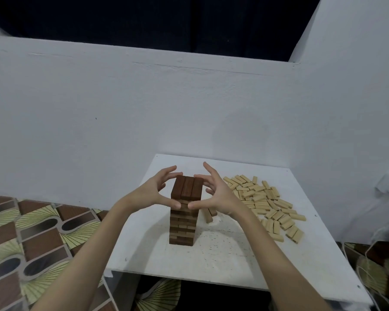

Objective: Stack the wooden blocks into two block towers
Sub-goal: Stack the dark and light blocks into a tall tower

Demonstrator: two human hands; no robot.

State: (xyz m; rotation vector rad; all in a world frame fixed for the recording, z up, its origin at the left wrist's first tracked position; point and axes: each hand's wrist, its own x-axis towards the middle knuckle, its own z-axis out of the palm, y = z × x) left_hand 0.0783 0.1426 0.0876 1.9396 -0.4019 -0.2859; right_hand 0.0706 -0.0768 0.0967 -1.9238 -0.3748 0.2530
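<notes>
Upright, dark tower (182,217); top blocks (187,189) point away.

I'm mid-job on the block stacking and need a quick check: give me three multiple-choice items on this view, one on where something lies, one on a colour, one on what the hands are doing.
1. Where does the pile of loose light blocks lie relative to the dark tower?
A. To its right on the white table
B. To its left on the patterned floor
C. Stacked on top of it

2. What colour is the tower?
A. Pale cream
B. Dark brown
C. Blue

3. What are the left hand and right hand doing?
A. Both lie flat on the table
B. Each holds a loose block in the air
C. Both frame the tower's top, fingertips at its sides

Answers:
1 A, the pale pile spreads right of the tower on the tabletop.
2 B, its blocks are dark brown.
3 C, thumbs and fingers touch the upper layers from either side.
</notes>
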